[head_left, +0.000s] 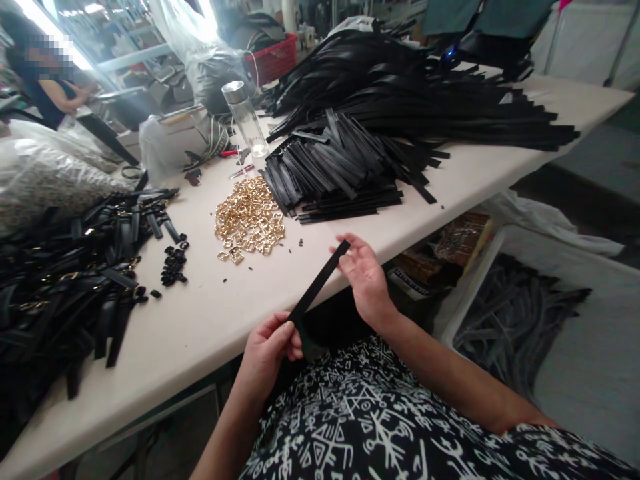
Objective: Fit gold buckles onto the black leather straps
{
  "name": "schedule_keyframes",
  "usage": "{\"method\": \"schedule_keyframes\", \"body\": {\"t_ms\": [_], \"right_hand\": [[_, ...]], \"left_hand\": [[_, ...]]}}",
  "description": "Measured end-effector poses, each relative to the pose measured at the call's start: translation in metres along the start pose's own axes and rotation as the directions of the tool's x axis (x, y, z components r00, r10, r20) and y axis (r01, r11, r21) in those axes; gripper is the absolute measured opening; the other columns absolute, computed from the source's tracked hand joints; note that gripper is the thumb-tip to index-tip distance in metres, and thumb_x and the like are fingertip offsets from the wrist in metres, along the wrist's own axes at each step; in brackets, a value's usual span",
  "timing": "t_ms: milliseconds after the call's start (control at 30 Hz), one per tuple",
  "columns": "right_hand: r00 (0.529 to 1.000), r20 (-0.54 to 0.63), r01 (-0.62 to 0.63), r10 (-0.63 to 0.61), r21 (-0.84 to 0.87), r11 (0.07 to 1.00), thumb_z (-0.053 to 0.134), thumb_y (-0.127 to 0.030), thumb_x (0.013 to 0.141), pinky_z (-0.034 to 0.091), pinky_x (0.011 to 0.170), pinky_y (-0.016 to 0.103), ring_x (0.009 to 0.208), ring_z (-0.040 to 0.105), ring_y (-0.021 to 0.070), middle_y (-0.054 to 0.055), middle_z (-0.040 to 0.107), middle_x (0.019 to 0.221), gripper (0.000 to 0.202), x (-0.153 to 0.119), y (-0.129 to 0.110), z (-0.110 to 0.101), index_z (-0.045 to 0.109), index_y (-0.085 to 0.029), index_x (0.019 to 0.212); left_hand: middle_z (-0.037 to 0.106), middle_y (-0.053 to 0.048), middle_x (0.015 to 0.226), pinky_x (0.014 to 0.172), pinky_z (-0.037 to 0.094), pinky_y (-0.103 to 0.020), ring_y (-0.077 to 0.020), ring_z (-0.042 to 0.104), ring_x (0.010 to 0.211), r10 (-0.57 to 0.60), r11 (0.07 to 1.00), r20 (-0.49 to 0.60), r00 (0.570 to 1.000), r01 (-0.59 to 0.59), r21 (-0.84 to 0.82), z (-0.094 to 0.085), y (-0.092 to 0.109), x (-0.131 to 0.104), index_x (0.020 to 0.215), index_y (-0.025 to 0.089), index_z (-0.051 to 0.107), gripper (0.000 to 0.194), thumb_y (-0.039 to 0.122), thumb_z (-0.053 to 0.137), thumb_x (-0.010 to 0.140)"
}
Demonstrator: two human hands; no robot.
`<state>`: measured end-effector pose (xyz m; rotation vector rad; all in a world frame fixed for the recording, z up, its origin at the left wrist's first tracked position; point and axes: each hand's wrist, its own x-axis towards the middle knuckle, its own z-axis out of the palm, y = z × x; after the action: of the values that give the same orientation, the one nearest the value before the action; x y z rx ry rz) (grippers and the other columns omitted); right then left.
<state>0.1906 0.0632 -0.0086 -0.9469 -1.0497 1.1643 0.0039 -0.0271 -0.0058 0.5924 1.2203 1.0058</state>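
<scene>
A short black strap (319, 283) is stretched between my two hands at the table's front edge. My left hand (274, 340) pinches its lower end between thumb and fingers. At the upper end, my right hand (364, 277) grips the strap with thumb and fingertips. Beyond my hands a heap of gold-coloured metal buckles (250, 217) lies on the table (210, 327). To the right of the buckles is a pile of short black straps (335, 163). Small black loops (174, 265) form a little heap left of the buckles.
Finished-looking straps with buckles (65, 287) cover the table's left side. Long black strips (400, 87) are piled at the back, near a glass bottle (247, 123) and a red basket (275, 59). A white bin (565, 360) stands right. A person (55, 93) is at back left.
</scene>
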Motion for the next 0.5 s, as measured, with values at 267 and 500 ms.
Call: {"method": "schedule_keyframes", "body": {"t_ms": [267, 500], "right_hand": [[0.604, 0.781, 0.643, -0.157, -0.361, 0.676, 0.063, -0.035, 0.092, 0.045, 0.102, 0.042, 0.1, 0.067, 0.0204, 0.006, 0.074, 0.104, 0.024, -0.008, -0.018, -0.002, 0.068, -0.02, 0.109], [0.747, 0.664, 0.311, 0.026, -0.384, 0.869, 0.071, -0.024, 0.084, 0.051, 0.079, 0.027, 0.084, 0.068, 0.0157, 0.003, 0.075, 0.091, 0.014, -0.019, -0.006, 0.011, 0.072, -0.019, 0.098]], "left_hand": [[0.06, 0.003, 0.052, 0.043, 0.038, -0.015, -0.0069, 0.052, 0.041, -0.057, 0.998, 0.087, 0.995, 0.055, 0.028, -0.001, 0.016, 0.001, 0.087, 0.014, 0.065, 0.03, 0.038, 0.077, 0.074], [0.057, 0.003, 0.052, 0.042, 0.035, -0.015, -0.0052, 0.048, 0.041, -0.063, 0.996, 0.092, 0.994, 0.068, -0.06, -0.007, 0.013, 0.003, 0.086, 0.012, 0.068, 0.026, 0.035, 0.075, 0.075]]}}
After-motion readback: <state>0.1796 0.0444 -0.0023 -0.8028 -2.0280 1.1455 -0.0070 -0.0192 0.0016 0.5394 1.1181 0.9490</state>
